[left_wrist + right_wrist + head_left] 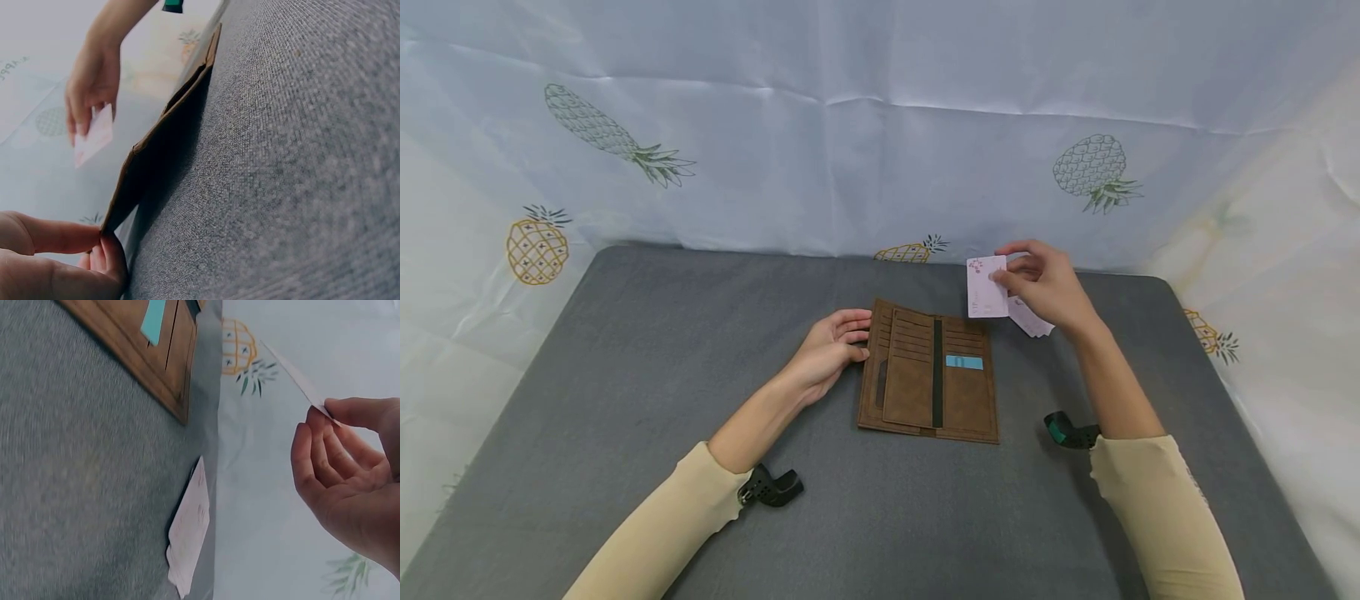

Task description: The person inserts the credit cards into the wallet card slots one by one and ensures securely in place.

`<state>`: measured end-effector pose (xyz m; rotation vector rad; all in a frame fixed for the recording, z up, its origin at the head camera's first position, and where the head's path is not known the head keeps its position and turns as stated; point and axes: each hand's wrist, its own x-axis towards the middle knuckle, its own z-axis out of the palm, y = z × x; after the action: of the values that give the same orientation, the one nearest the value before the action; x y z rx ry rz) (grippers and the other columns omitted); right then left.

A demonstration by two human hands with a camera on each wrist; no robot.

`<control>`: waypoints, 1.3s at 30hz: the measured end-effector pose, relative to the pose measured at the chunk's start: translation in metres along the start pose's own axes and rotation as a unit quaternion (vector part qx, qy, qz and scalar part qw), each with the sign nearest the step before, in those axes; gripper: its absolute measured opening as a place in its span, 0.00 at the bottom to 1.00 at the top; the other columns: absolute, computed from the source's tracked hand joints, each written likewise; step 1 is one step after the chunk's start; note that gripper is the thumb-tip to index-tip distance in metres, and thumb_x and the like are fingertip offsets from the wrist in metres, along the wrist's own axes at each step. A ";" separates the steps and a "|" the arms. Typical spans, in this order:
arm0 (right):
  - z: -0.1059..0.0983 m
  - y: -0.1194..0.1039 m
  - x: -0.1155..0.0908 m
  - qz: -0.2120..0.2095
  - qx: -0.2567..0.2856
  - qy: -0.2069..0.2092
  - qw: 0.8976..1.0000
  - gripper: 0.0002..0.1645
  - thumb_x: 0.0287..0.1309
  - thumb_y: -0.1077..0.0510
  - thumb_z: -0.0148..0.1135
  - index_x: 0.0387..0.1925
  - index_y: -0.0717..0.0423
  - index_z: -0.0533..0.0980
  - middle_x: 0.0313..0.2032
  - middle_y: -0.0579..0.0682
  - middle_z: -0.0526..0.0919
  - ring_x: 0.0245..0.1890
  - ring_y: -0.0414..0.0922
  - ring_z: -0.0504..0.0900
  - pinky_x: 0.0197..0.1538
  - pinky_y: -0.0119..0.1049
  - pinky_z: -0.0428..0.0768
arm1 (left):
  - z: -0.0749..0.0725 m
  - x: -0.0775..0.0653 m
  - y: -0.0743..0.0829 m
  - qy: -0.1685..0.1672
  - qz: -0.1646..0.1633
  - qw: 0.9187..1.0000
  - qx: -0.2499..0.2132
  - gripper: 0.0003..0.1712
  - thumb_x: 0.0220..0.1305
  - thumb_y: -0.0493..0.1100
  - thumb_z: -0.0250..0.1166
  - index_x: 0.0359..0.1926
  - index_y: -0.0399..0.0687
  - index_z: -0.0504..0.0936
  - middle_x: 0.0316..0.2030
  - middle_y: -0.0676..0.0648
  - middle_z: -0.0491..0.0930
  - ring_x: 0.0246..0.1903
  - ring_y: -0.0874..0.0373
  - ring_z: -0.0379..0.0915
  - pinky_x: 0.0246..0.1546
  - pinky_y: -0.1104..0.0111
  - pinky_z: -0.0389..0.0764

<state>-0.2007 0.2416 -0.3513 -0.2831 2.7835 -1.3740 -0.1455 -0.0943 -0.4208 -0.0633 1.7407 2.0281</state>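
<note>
Wallet (910, 392) is open on the grey worktop (625, 375), centre of frame, slightly right. Left hand (827, 354) pinches its left edge, thumb against fingers; left-wrist view shows that edge raised, dark gap under it. Right hand (1043, 283), upper right of frame, pinches a pale pink card (983, 292) between thumb and fingers. From here the card's up in the air near the wallet's top right corner, not touching it.

Card pile (1028, 317), same pale pink, lies fanned a bit on the worktop below the right hand, near the wallet but apart from it. Blue card (964, 362) sits in a slot on the wallet's right half, top strip showing. Pineapple-print cloth (775, 167) hangs behind, across the top of frame. Beige sleeves (1165, 508) on both arms.
</note>
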 end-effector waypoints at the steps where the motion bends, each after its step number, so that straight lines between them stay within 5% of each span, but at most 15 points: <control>1: 0.002 -0.001 0.000 -0.004 -0.001 0.000 1.000 0.24 0.74 0.59 0.67 0.66 0.61 0.77 0.48 0.65 0.89 0.34 0.30 0.86 0.39 0.27 0.84 | 0.000 0.000 0.000 0.000 0.000 1.000 0.000 0.41 0.69 0.18 0.55 0.80 0.40 0.63 0.77 0.40 0.65 0.71 0.49 0.64 0.55 0.71 0.79; 15: 0.030 -0.014 0.005 0.006 0.038 -0.048 0.998 0.22 0.74 0.61 0.66 0.64 0.65 0.74 0.49 0.70 0.89 0.36 0.35 0.87 0.45 0.32 0.89 | 0.000 0.000 -0.001 -0.001 0.000 1.000 0.001 0.41 0.69 0.17 0.55 0.80 0.40 0.63 0.77 0.40 0.65 0.71 0.48 0.65 0.58 0.70 0.78; 25: 0.055 -0.015 0.011 0.014 0.068 -0.091 0.993 0.16 0.72 0.67 0.64 0.57 0.66 0.74 0.43 0.67 0.90 0.38 0.56 0.90 0.50 0.49 0.93 | 0.000 0.001 0.000 0.003 0.003 1.000 0.000 0.41 0.69 0.17 0.55 0.80 0.39 0.63 0.77 0.39 0.65 0.71 0.48 0.65 0.54 0.73 0.79; 32: 0.064 -0.017 0.010 0.018 0.094 -0.125 0.987 0.16 0.73 0.67 0.62 0.58 0.66 0.73 0.36 0.57 0.90 0.37 0.50 0.90 0.49 0.46 0.93 | 0.001 0.002 0.000 0.008 0.003 1.000 -0.002 0.41 0.67 0.17 0.55 0.79 0.38 0.63 0.76 0.38 0.66 0.69 0.48 0.66 0.54 0.73 0.80; 39: 0.070 -0.016 0.007 0.016 0.104 -0.162 0.981 0.15 0.74 0.68 0.61 0.58 0.66 0.72 0.40 0.63 0.90 0.39 0.50 0.90 0.50 0.48 0.92 | 0.001 0.001 0.000 0.005 0.005 1.000 -0.001 0.41 0.67 0.17 0.55 0.80 0.36 0.63 0.77 0.37 0.65 0.71 0.47 0.65 0.56 0.71 0.79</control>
<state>-0.1978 0.1762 -0.3812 -0.4113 2.3533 -1.4477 -0.1466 -0.0928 -0.4206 -0.0662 1.7487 2.0394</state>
